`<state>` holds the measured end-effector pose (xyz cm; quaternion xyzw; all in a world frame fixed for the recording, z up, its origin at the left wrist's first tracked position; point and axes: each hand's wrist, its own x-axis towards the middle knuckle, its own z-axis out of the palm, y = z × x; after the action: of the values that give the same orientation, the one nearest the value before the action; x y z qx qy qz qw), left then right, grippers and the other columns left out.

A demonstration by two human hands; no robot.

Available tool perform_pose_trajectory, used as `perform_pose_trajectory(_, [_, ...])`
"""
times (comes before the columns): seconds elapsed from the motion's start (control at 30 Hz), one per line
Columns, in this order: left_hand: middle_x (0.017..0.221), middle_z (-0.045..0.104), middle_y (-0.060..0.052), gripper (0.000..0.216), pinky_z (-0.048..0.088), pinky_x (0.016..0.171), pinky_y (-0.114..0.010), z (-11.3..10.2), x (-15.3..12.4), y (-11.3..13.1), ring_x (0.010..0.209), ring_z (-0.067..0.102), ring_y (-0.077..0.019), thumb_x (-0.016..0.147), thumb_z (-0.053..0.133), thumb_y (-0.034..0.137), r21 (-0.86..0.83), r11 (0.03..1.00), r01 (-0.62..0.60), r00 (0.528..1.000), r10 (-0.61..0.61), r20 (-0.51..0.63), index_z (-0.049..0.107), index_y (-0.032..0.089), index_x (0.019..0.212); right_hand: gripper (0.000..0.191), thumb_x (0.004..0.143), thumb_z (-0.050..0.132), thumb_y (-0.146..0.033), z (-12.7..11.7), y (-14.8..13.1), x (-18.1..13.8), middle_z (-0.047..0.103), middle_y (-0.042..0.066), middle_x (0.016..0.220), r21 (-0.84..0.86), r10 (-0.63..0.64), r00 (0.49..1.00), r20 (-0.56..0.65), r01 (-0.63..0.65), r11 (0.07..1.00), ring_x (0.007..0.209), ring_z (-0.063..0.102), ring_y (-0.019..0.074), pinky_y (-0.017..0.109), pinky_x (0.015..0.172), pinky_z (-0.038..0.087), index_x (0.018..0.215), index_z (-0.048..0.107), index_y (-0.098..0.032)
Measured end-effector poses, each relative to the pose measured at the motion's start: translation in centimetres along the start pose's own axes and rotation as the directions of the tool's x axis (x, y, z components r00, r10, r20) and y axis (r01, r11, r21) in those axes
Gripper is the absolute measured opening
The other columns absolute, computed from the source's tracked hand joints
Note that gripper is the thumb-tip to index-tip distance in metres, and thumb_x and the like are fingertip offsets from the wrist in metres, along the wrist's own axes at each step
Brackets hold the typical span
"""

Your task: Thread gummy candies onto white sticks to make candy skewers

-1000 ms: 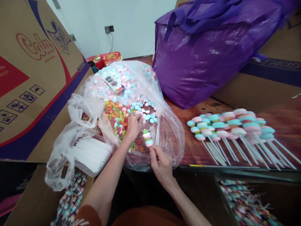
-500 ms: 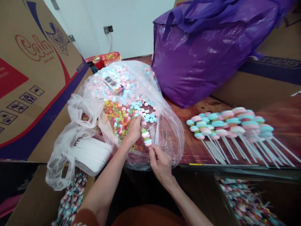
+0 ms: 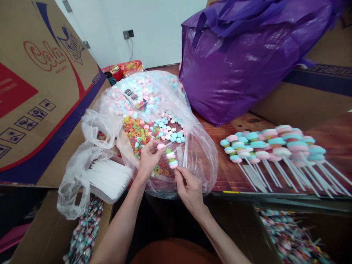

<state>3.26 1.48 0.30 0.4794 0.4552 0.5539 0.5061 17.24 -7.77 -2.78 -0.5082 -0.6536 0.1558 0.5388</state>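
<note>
My right hand [image 3: 189, 187] pinches the white stick of a candy skewer [image 3: 172, 159], just under its lowest piece. Pink, white and blue marshmallows alternate on it with green gummies, a green one being uppermost. Left of its tip, my left hand [image 3: 150, 157] holds a pink marshmallow [image 3: 161, 146] between thumb and fingers, apart from the skewer. Under both hands lies a clear plastic bag [image 3: 203, 157]. Loose gummy rings [image 3: 137, 130] and pastel marshmallows [image 3: 173, 136] are spread on it, with a few white sticks beside them.
Finished skewers [image 3: 277, 145] lie in a row on the wooden table [image 3: 217, 137] at right. A tub of white sticks [image 3: 110, 179] stands at left. A purple bag [image 3: 244, 62] and a cardboard box [image 3: 55, 91] flank the work area. Boxes below hold wrapped skewers [image 3: 85, 231].
My left hand has drawn back left and slightly down, and the pink marshmallow in it now shows fully. The right hand and skewer have barely moved.
</note>
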Motion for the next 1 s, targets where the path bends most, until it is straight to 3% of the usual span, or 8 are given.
perform_pose_trajectory(0.17, [0.080, 0.070, 0.001, 0.038, 0.049, 0.060, -0.019, -0.7, -1.0, -0.6, 0.065, 0.061, -0.0082, 0.060, 0.087, 0.033, -0.226, 0.966, 0.126, 0.979, -0.158, -0.127, 0.067, 0.016, 0.087, 0.018, 0.096, 0.054, -0.014, 0.0, -0.1, 0.2, 0.076, 0.006, 0.089, 0.071, -0.005, 0.998, 0.066, 0.000, 0.997, 0.073, 0.073, 0.0160, 0.024, 0.069, 0.055, 0.107, 0.068, -0.016])
perform_pose_trajectory(0.37, [0.085, 0.073, -0.001, 0.041, 0.051, 0.071, -0.020, -1.1, -1.1, -0.7, 0.074, 0.065, -0.0089, 0.059, 0.090, 0.037, -0.363, 0.915, 0.176, 0.961, -0.239, -0.136, 0.074, 0.016, 0.090, 0.018, 0.096, 0.055, -0.015, -0.1, 0.0, 0.1, 0.077, 0.006, 0.087, 0.059, -0.006, 0.994, 0.107, -0.001, 0.998, 0.072, 0.073, 0.0164, 0.024, 0.067, 0.055, 0.106, 0.070, -0.016])
perform_pose_trajectory(0.73, [0.083, 0.074, -0.002, 0.038, 0.053, 0.069, -0.024, -0.3, -2.0, -0.4, 0.071, 0.065, -0.0118, 0.058, 0.090, 0.037, -0.386, 0.904, 0.184, 0.959, -0.250, -0.131, 0.077, 0.017, 0.088, 0.017, 0.096, 0.055, -0.015, 0.0, 0.0, 0.2, 0.077, 0.006, 0.088, 0.059, -0.016, 0.990, 0.140, 0.008, 0.998, 0.071, 0.073, 0.0160, 0.023, 0.067, 0.055, 0.103, 0.070, -0.015])
perform_pose_trajectory(1.0, [0.093, 0.073, -0.004, 0.035, 0.054, 0.080, -0.024, -0.4, -2.3, -0.2, 0.086, 0.068, -0.0136, 0.067, 0.086, 0.039, -0.450, 0.879, 0.157, 0.970, -0.222, -0.094, 0.077, 0.016, 0.092, 0.017, 0.097, 0.054, -0.017, 0.0, 0.2, 0.1, 0.076, 0.004, 0.085, 0.042, 0.023, 0.987, 0.160, -0.030, 0.999, 0.069, 0.071, 0.0146, 0.022, 0.066, 0.053, 0.102, 0.069, -0.016])
